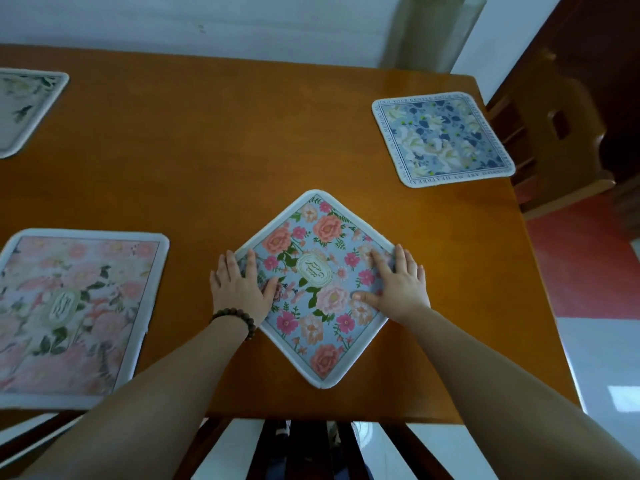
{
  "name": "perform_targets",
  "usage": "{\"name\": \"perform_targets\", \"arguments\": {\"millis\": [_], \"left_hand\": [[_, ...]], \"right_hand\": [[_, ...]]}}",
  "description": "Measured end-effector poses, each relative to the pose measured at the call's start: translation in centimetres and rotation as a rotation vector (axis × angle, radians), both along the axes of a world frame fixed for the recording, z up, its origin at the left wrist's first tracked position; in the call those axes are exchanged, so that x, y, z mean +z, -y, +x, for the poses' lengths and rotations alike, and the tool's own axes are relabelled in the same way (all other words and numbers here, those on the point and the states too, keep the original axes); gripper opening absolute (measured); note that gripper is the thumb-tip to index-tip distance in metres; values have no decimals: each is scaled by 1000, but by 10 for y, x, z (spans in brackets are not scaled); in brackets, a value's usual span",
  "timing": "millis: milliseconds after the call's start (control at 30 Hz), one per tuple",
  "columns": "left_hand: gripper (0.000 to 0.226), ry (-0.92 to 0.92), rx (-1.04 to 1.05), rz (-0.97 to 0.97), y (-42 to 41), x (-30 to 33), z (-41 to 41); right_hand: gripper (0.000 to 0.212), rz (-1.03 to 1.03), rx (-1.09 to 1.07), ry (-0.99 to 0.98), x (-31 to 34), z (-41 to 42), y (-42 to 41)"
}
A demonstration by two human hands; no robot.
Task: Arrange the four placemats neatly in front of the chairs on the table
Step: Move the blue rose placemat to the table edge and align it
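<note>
The fingers (250,261) of the left hand (242,289) lie spread and flat, pressing down on the left corner of the blue floral placemat (313,285); they grip nothing, only rest on top. The right hand (394,282) does the same on the opposite corner, fingers splayed, thumb stretched inward across the pattern, palm down. Neither hand is curled round an edge. A dark bead bracelet (235,318) sits on the left wrist.

The mat under them lies turned like a diamond, one corner pointing at the near edge of the table (207,150) and the opposite one toward the far side. So the step in hand looks like squaring up this mat: my guess is the next move calls for both palms to swivel it, one pushing away and the other drawing back, until its sides run parallel with the table edge, just above the dark chair (311,445) whose slats show below.

Farther out, the pink floral placemat (76,313) lies roughly straight at the near left. The grey-blue placemat (441,138) rests near the right edge, facing the wooden chair (554,133) there, slightly skewed. A pale placemat (24,109) is partly cut off at the far left. Three seem placed; this one is not yet aligned.
</note>
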State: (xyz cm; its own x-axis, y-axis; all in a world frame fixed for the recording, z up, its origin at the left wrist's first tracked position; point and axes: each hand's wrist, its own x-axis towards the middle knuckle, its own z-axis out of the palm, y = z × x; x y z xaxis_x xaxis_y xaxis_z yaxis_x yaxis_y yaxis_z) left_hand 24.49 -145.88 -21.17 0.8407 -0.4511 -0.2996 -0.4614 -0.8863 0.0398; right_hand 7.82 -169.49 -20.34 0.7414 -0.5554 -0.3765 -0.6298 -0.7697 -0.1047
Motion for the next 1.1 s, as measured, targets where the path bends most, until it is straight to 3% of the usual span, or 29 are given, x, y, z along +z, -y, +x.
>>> {"name": "perform_targets", "arguments": {"millis": [100, 267, 367, 567, 900, 1100], "left_hand": [[78, -27, 31, 5, -21, 2, -27], [85, -91, 94, -43, -31, 16, -31], [86, -90, 28, -110, -23, 26, -10], [83, -276, -120, -69, -3, 28, 19], [87, -346, -211, -54, -38, 32, -22], [85, -327, -308, 82, -55, 38, -79]], "right_hand": [[102, 32, -31, 38, 4, -17, -17], [106, 140, -390, 281, 10, -41, -62], [102, 164, -456, 263, 6, -55, -95], [99, 125, -402, 195, -7, -59, -118], [95, 113, -201, 146, -1, -12, -33], [86, 199, -9, 94, 16, 51, 9]]}}
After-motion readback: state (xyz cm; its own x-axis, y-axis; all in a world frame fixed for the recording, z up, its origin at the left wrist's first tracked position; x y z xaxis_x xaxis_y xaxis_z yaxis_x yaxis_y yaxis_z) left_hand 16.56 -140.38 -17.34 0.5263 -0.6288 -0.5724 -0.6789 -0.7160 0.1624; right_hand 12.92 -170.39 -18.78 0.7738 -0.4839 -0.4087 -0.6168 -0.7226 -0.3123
